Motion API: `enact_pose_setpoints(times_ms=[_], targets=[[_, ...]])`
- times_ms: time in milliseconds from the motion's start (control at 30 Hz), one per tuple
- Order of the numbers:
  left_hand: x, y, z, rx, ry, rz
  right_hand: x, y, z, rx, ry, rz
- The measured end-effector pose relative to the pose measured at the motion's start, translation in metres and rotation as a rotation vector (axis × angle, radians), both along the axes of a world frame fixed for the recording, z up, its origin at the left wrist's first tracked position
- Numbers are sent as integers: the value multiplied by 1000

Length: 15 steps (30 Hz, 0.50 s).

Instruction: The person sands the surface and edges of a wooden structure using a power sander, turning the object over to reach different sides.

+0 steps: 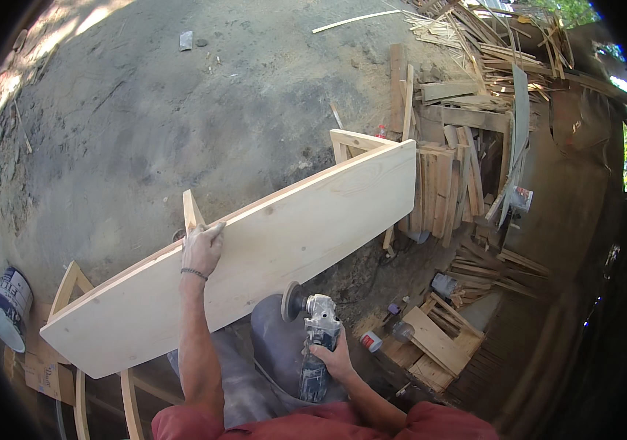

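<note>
A long pale wooden board [254, 253] on wooden legs lies slantwise before me, its smooth broad face turned up toward me. My left hand [202, 249] grips the board's far edge, beside a wooden leg [192, 209] that juts out beyond it. In my right hand [334, 357] is a dusty angle grinder [321, 341], held by its body over my lap. The grinder's round disc [293, 301] stands near the board's close edge, apart from the wood as far as I can see. Part of the right-hand fingers is hidden behind the tool.
At left a paint bucket [11, 308] lies tilted near a flattened cardboard box [49, 378]. Stacked wooden offcuts [438, 191] stand to the right, with a heap of thin strips [504, 55] behind. A small wooden bench [434, 345] and a small tub [370, 341] sit near right.
</note>
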State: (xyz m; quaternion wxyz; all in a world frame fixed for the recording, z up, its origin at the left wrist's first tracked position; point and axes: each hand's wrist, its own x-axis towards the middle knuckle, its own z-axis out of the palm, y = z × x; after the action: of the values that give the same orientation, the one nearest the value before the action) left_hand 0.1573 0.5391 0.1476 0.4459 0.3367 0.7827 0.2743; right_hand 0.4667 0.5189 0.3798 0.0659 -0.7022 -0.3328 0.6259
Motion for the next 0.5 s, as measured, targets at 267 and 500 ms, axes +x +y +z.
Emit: enact_pose_setpoints(times_ms=[267,500], targets=[[-49,10,-21,19,173,-21,2,0,-5,8,207,-226],[-1,-25,-1,55,554,-229,22,-6,-19,82,251,-264]])
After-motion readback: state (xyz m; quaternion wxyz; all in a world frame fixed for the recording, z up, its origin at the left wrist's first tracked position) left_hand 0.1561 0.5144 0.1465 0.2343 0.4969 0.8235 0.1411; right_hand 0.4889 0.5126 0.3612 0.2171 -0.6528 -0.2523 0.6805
